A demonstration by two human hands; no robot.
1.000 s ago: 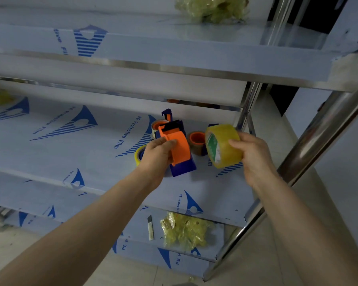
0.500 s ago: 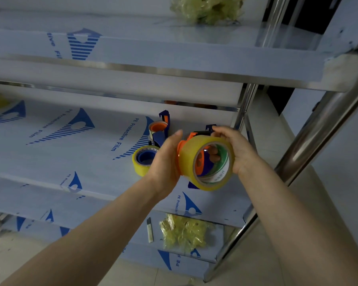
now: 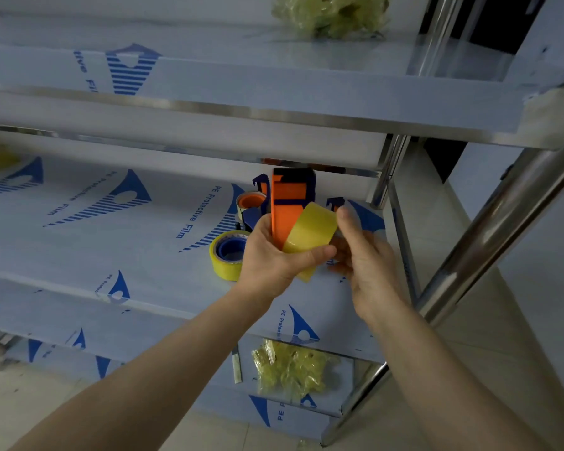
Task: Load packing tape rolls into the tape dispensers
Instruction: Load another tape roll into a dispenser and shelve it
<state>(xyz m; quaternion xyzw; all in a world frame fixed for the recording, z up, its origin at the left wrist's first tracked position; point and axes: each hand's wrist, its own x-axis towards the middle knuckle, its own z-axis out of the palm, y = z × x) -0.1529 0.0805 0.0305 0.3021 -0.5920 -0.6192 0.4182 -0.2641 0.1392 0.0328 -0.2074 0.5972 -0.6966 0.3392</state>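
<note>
I see a steel shelving rack [image 3: 306, 102] filling my view from nine to two o'clock, its shelves covered in white film with blue print. A shiny upright post [image 3: 502, 222] slants at three o'clock. Pale floor tiles [image 3: 489, 336] lie at five; light is dim.

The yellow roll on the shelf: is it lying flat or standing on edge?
Flat: the yellow roll rests on its side face, blue core opening upward.
</note>
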